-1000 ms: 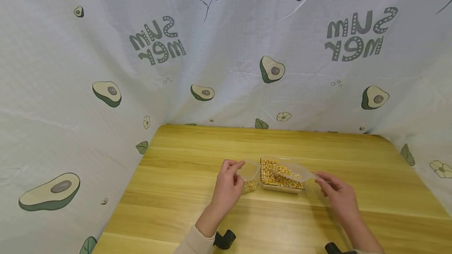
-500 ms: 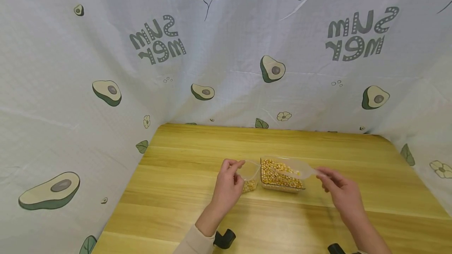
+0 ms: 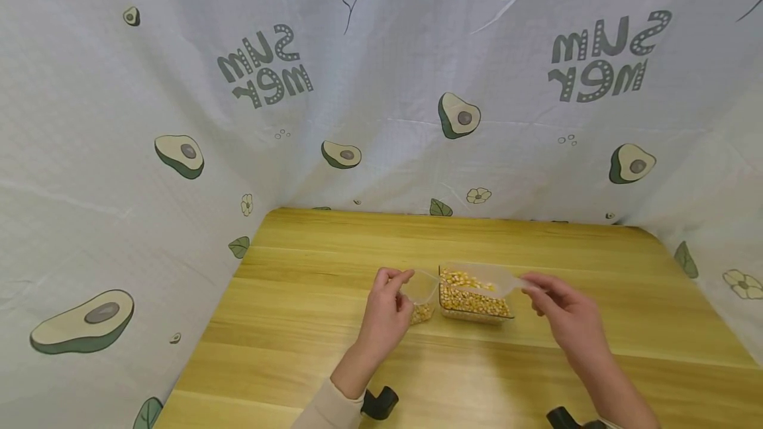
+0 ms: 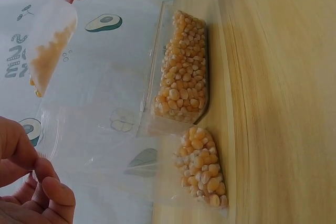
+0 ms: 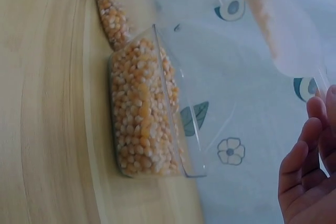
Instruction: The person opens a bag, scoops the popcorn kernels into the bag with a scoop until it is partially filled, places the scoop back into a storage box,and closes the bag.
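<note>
My left hand (image 3: 384, 316) pinches the rim of a clear plastic bag (image 3: 419, 288), whose mouth stands open. Corn kernels (image 4: 202, 169) fill the bag's bottom, which rests on the table. Between thumb and fingers, my right hand (image 3: 566, 313) holds the handle of a translucent white scoop (image 3: 501, 279). The scoop carries a load of kernels and hangs above a clear rectangular container (image 3: 477, 318), apart from it, its tip towards the bag. More corn kernels (image 5: 142, 114) lie inside that container, which stands right beside the bag.
The wooden table (image 3: 322, 270) is lit from above. A white cloth (image 3: 381, 85) printed with avocados and lettering hangs behind it and along its sides. Black wrist mounts (image 3: 379, 404) show below both hands.
The scoop has risen and levelled above the container, then shifted slightly left towards the bag, its kernels still in it. My left hand and the bag have stayed in place.
</note>
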`<action>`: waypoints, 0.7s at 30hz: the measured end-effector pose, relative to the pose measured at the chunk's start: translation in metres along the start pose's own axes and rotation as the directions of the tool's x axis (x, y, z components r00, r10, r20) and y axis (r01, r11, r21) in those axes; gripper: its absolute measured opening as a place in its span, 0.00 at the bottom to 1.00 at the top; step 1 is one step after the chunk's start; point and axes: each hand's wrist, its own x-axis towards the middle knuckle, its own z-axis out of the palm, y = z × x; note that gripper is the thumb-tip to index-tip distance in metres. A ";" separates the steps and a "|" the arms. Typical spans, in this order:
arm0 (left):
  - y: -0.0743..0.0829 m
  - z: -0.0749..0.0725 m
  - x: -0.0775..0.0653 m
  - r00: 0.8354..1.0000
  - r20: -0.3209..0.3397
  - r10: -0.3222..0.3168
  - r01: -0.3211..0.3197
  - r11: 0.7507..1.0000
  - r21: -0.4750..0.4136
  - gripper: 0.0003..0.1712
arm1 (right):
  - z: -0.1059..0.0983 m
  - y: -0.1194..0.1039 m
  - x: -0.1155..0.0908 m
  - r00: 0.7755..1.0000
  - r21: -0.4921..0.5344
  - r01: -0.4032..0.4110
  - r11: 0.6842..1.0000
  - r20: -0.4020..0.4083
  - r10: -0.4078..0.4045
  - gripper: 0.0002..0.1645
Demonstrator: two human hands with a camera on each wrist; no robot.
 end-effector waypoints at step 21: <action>0.000 0.001 0.001 1.000 0.012 -0.007 0.008 1.000 -0.026 0.27 | 0.022 -0.017 0.004 0.980 -0.083 0.196 0.977 0.031 -0.194 0.13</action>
